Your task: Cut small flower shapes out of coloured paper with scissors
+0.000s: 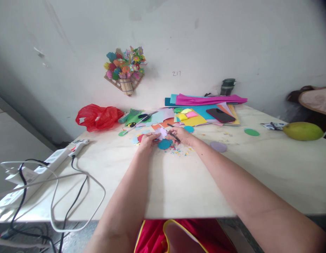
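Note:
My left hand (148,140) pinches a pale lavender paper piece with a scalloped, flower-like edge (161,133). My right hand (184,136) is closed around a pair of dark-handled scissors (174,136), whose blades point left toward the lavender piece. Whether the blades touch the paper I cannot tell. Beneath my hands lies a blue paper disc (164,144) with scalloped pieces by it. Tiny coloured paper scraps (180,151) are scattered on the table just in front. Another blue disc (189,129) rests beyond my right hand, and a lavender disc (218,146) lies to its right.
Coloured sheets (200,112), a phone (220,115) and other scissors (145,117) lie toward the wall. A red plastic bag (98,117) sits back left. A power strip (44,170) with cables runs along the left. A green disc (252,132) and a yellow-green fruit (303,131) are right.

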`<state>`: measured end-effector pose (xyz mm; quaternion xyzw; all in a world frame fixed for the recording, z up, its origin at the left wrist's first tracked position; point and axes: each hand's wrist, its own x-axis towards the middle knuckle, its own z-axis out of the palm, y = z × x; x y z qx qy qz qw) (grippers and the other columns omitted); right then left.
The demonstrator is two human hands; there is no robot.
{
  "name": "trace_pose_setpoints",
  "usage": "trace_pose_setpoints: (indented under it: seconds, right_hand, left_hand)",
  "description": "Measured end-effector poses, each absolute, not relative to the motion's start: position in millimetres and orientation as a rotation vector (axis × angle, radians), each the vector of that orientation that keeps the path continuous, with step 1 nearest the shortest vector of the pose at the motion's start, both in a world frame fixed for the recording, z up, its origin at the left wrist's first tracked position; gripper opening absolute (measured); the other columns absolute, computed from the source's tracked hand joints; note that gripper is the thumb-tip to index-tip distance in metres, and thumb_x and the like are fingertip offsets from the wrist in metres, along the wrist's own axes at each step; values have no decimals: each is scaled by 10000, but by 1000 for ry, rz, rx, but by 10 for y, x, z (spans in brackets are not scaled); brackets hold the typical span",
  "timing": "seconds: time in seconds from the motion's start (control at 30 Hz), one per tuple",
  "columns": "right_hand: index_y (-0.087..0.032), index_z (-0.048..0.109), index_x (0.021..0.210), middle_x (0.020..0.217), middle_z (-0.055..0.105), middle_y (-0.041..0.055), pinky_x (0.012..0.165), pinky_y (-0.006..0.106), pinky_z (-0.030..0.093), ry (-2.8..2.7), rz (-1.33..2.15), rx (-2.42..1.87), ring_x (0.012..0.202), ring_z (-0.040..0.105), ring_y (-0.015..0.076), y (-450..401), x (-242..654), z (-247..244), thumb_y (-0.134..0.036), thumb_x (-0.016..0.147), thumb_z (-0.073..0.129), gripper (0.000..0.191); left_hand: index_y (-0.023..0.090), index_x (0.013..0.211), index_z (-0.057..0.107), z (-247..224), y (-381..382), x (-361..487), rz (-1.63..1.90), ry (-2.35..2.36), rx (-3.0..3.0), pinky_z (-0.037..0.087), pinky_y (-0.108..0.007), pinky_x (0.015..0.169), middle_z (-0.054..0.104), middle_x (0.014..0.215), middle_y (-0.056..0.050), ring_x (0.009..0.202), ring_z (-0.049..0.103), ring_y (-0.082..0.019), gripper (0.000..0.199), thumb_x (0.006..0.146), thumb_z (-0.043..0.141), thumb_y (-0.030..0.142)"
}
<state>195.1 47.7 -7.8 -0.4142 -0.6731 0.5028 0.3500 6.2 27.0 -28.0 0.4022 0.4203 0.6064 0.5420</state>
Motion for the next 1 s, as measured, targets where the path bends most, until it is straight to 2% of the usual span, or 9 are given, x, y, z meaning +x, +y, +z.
trace_pose_setpoints:
  seconds: [0.1,0.2,0.33,0.47,0.67,0.8,0.9,1.0]
  right_hand:
    - [-173,668,765,470,559,-56,344,212,349,-1771,1116,-1153,358,454,97,575,1966,-153,-315,656,845,251]
    - [-188,735,724,567,629,-17,462,232,424,-1867,799,-1209,511,577,136,666,1996,-223,-379,588,885,278]
    - [-225,806,816,770,745,55,639,273,481,-2062,435,-1385,786,692,226,657,2020,-203,-506,634,859,339]
    - [-261,819,873,876,779,78,671,295,479,-2141,264,-1521,870,705,267,564,1999,-118,-500,660,848,321]
    - [-217,809,914,904,770,98,693,299,472,-2205,305,-1551,887,699,266,502,1989,-70,-433,800,726,257]
    - [-213,806,905,929,766,104,681,300,460,-2234,322,-1537,899,690,268,506,1997,-79,-412,800,724,239]
    - [-221,795,838,925,765,100,663,294,452,-2186,339,-1512,892,681,261,538,1994,-110,-416,794,734,209]
    - [-210,770,762,830,750,72,625,263,443,-2084,564,-1368,819,668,215,581,1992,-142,-425,821,710,231]
  left_hand:
    - [134,588,659,-270,271,66,1439,1013,942,522,-290,620,649,615,-25,582,595,-135,282,480,895,247]
    - [133,599,673,-258,263,71,1428,1033,945,522,-292,621,633,597,-21,579,588,-136,266,503,896,241]
    - [140,575,652,-259,259,78,1426,1038,953,523,-296,625,629,598,-24,590,588,-140,281,507,904,245]
    - [142,544,633,-281,268,82,1434,1024,966,524,-298,633,612,581,-17,583,578,-135,310,475,909,263]
    - [148,545,628,-298,272,87,1425,1019,1004,524,-298,631,620,590,-17,591,585,-139,359,438,928,314]
    - [152,538,611,-302,274,93,1437,1032,1010,529,-303,644,602,579,-7,599,588,-141,379,439,934,323]
    - [150,541,607,-305,275,94,1440,1040,1002,529,-304,640,602,580,-9,600,588,-142,385,444,935,327]
    - [141,555,623,-307,274,93,1437,1036,998,521,-292,617,615,597,-21,608,588,-142,384,450,935,339]
